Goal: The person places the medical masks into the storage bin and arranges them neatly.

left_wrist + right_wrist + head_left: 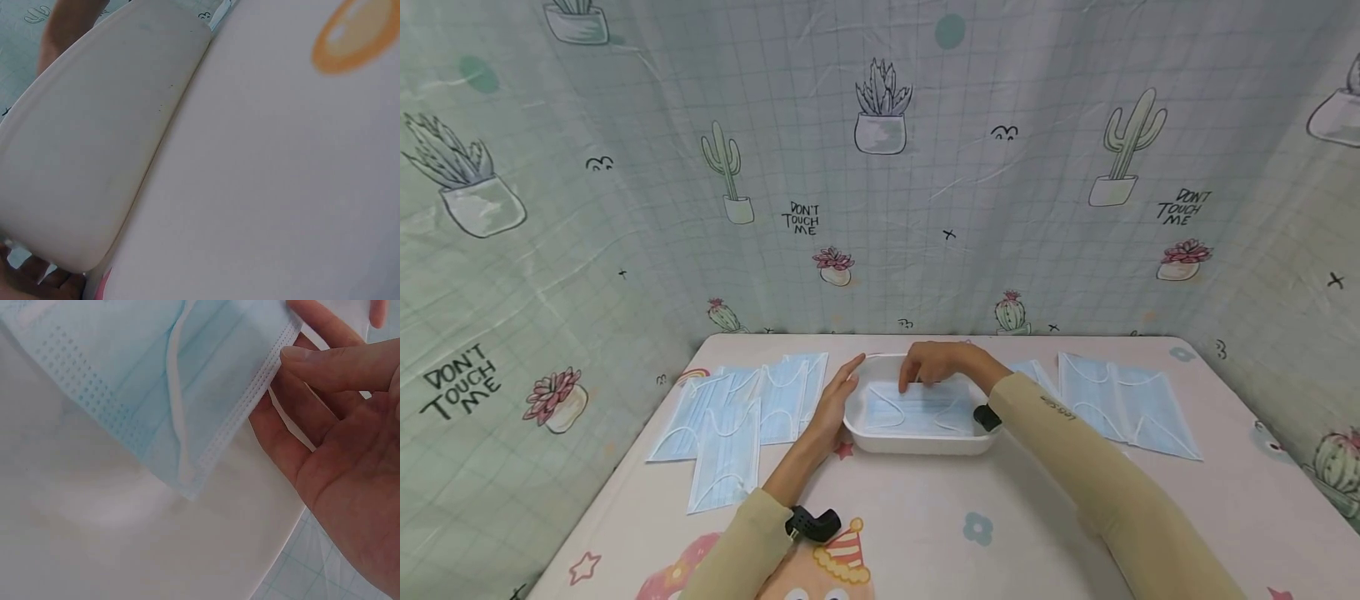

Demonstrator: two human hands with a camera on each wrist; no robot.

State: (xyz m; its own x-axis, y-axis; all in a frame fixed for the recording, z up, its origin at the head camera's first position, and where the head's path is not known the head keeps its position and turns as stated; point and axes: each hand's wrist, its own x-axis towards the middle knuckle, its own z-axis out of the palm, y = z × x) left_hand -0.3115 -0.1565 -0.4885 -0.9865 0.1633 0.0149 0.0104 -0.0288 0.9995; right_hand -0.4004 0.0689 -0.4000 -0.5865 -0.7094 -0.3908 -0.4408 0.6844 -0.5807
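Observation:
A white plastic basin (pixel 917 445) stands on the table, with a light blue disposable face mask (pixel 917 408) lying inside it. My left hand (pixel 831 408) holds the basin's left end; in the left wrist view its fingers (pixel 62 281) bend against that end. Over the basin's far side, my right hand (pixel 936 362) reaches in from above. The right wrist view shows the mask (pixel 206 387) pinched by its edge between thumb and fingers of the right hand (pixel 337 419). Its pleats and a white ear loop face the camera.
Several blue face masks (pixel 727 450) overlap on the left of the table. More masks (pixel 1157 408) lie to the right, and another mask (pixel 1033 375) is partly hidden behind the right forearm. A printed curtain (pixel 880 250) hangs behind the patterned tabletop (pixel 917 533).

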